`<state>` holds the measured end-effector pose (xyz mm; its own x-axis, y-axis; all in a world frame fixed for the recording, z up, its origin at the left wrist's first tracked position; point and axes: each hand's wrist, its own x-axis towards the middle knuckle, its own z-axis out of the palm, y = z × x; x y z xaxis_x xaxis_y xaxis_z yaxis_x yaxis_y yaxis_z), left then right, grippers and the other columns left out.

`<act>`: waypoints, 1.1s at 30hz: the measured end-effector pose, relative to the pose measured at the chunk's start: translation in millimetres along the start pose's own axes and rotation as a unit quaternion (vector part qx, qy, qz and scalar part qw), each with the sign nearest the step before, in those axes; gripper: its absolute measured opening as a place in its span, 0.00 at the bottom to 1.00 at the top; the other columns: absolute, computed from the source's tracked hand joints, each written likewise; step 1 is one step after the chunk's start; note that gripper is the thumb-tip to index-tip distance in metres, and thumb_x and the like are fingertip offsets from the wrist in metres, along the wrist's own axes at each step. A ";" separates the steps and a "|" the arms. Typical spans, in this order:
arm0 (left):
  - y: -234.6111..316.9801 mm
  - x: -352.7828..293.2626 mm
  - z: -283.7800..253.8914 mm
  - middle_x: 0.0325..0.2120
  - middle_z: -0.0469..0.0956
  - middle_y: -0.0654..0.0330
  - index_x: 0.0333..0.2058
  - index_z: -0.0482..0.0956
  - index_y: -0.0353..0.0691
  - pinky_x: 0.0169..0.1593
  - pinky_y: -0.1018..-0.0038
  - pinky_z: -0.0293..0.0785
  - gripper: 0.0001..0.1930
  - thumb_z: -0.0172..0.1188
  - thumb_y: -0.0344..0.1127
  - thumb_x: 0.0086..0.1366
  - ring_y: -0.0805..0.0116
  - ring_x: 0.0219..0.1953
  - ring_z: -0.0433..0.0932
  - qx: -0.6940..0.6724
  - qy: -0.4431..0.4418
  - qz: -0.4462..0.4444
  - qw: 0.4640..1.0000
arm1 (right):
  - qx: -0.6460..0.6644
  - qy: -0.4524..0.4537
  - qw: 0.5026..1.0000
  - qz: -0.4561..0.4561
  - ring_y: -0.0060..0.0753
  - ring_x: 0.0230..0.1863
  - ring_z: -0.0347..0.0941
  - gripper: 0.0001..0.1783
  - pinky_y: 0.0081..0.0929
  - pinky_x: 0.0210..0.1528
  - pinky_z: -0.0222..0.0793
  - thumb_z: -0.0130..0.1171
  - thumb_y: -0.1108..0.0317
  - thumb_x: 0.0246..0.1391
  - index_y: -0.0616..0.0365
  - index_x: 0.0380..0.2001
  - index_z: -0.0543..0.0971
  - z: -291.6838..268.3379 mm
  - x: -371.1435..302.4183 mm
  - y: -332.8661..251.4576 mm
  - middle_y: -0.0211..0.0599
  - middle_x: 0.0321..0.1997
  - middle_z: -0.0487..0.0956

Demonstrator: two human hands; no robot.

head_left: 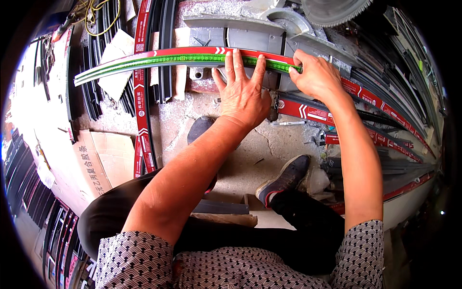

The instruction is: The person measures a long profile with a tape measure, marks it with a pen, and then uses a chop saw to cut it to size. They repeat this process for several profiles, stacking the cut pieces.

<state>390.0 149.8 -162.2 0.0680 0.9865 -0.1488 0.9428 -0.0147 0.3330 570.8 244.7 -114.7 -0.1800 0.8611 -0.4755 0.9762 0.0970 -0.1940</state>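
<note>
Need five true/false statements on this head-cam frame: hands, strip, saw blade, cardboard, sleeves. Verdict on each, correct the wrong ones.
1. The left hand rests with fingers spread on the long red-faced strip and its flat green band marked with numerals. True.
2. The right hand is clear of the strip. False: its thumb and fingers are on it, at the band's right-hand end.
3. The round, toothed metal saw blade is at the top edge, right of centre. True.
4. The brown cardboard sheet lies at the far right. False: it lies at the left.
5. Both sleeves are plain. False: they are patterned.
</note>
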 end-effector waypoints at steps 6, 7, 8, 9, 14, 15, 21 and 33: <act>-3.7 -0.8 10.6 0.75 0.43 0.33 0.76 0.54 0.62 0.70 0.27 0.45 0.48 0.66 0.48 0.59 0.32 0.78 0.41 0.027 -0.001 -0.004 1.000 | -0.009 -0.016 1.000 0.006 0.61 0.47 0.81 0.17 0.53 0.48 0.74 0.64 0.51 0.61 0.48 0.47 0.78 -4.9 1.7 -2.3 0.46 0.40 0.86; -4.7 -1.3 12.4 0.75 0.44 0.33 0.75 0.56 0.61 0.69 0.26 0.45 0.46 0.64 0.46 0.58 0.32 0.78 0.41 0.009 0.012 0.000 1.000 | -0.007 -0.031 0.999 0.013 0.60 0.48 0.81 0.18 0.53 0.50 0.74 0.64 0.52 0.61 0.49 0.47 0.78 -8.3 1.7 -4.8 0.46 0.41 0.86; -5.7 -2.0 14.8 0.75 0.44 0.33 0.74 0.58 0.60 0.69 0.25 0.45 0.44 0.62 0.43 0.58 0.31 0.78 0.42 -0.010 0.025 0.004 1.000 | -0.006 -0.045 0.999 0.019 0.59 0.50 0.81 0.18 0.53 0.53 0.74 0.64 0.52 0.62 0.50 0.48 0.79 -13.3 1.1 -8.5 0.46 0.43 0.86; -5.6 -1.9 15.8 0.75 0.44 0.33 0.74 0.60 0.59 0.68 0.23 0.45 0.43 0.60 0.41 0.57 0.31 0.78 0.42 -0.028 0.038 0.009 0.999 | -0.004 -0.059 0.998 0.028 0.59 0.52 0.81 0.19 0.53 0.55 0.74 0.63 0.52 0.62 0.51 0.49 0.80 -15.6 0.5 -9.7 0.45 0.44 0.86; -6.0 0.7 18.3 0.75 0.44 0.32 0.75 0.57 0.60 0.69 0.27 0.48 0.46 0.64 0.44 0.57 0.30 0.77 0.42 -0.013 0.029 0.013 0.999 | -0.001 -0.028 1.000 0.010 0.60 0.48 0.81 0.18 0.52 0.49 0.74 0.64 0.51 0.61 0.50 0.47 0.79 -6.8 3.8 0.6 0.46 0.41 0.86; -6.2 1.2 18.6 0.74 0.44 0.32 0.76 0.56 0.61 0.70 0.28 0.48 0.47 0.65 0.45 0.57 0.29 0.77 0.42 -0.005 0.023 0.013 1.000 | -0.003 -0.011 1.000 0.000 0.61 0.46 0.81 0.18 0.52 0.47 0.75 0.65 0.51 0.61 0.50 0.46 0.78 -4.0 4.0 2.9 0.47 0.40 0.85; -6.9 1.3 20.1 0.74 0.44 0.31 0.75 0.57 0.60 0.69 0.30 0.50 0.46 0.65 0.45 0.56 0.27 0.76 0.43 -0.012 0.033 0.017 0.999 | -0.011 -0.052 0.998 0.020 0.58 0.52 0.81 0.19 0.53 0.54 0.74 0.63 0.51 0.62 0.51 0.48 0.80 -12.8 5.0 -4.5 0.45 0.44 0.86; -6.7 2.1 22.6 0.73 0.46 0.30 0.74 0.58 0.60 0.69 0.32 0.52 0.45 0.64 0.44 0.57 0.27 0.75 0.46 -0.018 0.050 0.021 0.998 | -0.007 -0.027 1.000 0.001 0.61 0.45 0.81 0.17 0.53 0.46 0.74 0.63 0.51 0.62 0.49 0.46 0.81 -6.7 7.8 2.2 0.48 0.39 0.85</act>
<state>391.2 148.2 -185.7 0.0717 0.9966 -0.0408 0.9274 -0.0515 0.3706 572.3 255.0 -113.0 -0.1848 0.8329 -0.5217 0.9779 0.1029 -0.1822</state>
